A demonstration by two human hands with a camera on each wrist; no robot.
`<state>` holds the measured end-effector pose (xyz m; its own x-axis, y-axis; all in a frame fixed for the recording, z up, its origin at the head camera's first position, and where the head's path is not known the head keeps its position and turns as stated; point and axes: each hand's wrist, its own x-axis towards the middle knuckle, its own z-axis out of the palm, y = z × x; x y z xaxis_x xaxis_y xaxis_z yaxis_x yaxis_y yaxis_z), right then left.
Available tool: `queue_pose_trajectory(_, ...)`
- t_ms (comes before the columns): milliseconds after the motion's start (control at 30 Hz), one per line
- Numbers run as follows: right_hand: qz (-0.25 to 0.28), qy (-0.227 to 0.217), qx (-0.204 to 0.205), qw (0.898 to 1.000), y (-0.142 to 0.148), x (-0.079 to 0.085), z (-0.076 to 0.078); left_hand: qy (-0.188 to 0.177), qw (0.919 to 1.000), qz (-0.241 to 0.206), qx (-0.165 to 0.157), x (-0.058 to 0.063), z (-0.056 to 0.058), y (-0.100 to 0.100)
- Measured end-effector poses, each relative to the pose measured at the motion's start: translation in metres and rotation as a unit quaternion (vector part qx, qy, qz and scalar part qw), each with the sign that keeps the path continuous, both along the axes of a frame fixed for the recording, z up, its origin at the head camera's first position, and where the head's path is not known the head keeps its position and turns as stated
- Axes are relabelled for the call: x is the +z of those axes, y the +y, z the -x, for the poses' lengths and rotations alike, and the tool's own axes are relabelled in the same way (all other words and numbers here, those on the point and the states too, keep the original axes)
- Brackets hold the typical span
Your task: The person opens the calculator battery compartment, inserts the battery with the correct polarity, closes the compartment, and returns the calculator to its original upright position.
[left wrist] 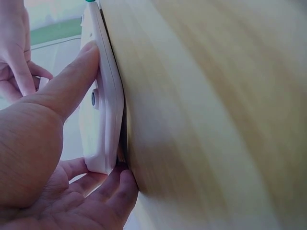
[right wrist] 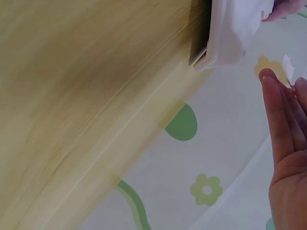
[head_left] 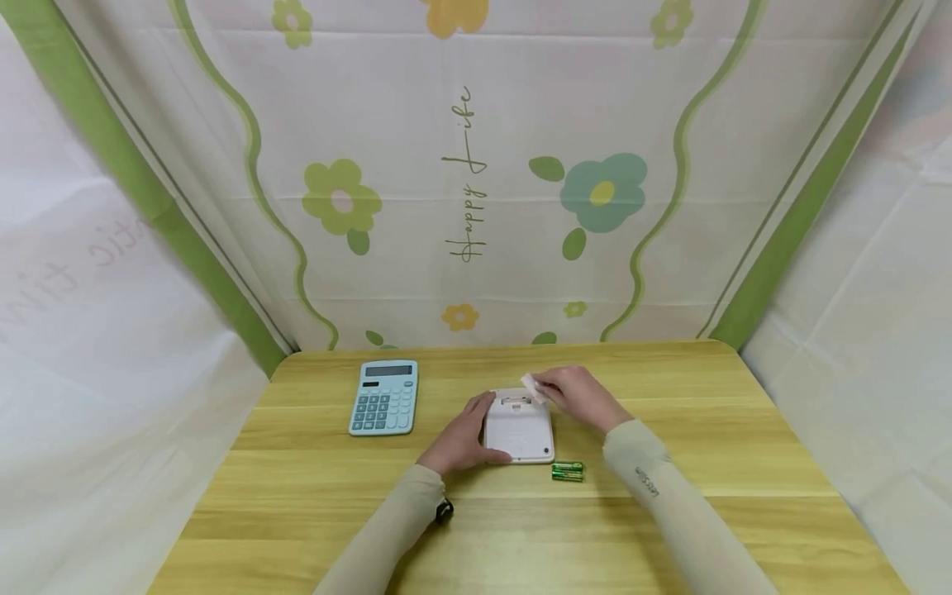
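Device [head_left: 518, 434], white, with a slot [head_left: 515, 402] toward its far end, sits near the middle of the surface's [head_left: 297, 496] back edge. Your left grip [head_left: 463, 434] holds the device by its left side and near edge. Your right grip [head_left: 583, 395] pinches a small white piece [head_left: 531, 386] at its far right corner. Two green batteries [head_left: 568, 472] lie just beside its near right corner. A blue calculator [head_left: 383, 397] lies toward the surface's back left corner.
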<state>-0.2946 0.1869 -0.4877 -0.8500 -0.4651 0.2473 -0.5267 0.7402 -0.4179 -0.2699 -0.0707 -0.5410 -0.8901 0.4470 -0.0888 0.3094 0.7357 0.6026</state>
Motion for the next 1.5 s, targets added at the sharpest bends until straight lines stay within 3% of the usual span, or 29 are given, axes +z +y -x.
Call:
queue_pose_trajectory(300,0.021,-0.007,-0.022,1.0,0.008,-0.004,0.001,-0.006,1.0,-0.001,0.004,0.004,-0.002,-0.002)
queue_pose_trajectory(533,0.019,-0.007,-0.036,0.999,0.014,-0.006,-0.001,-0.001,1.0,0.002,-0.002,0.001,-0.002,-0.001)
queue_pose_trajectory(1033,0.018,-0.005,-0.037,0.999,0.04,-0.019,0.001,0.001,1.0,0.0,-0.002,0.002,-0.002,0.0)
queue_pose_trajectory(1500,-0.028,-0.064,-0.09,0.994,0.049,-0.029,0.002,-0.006,1.0,-0.001,0.008,0.001,-0.003,0.0)
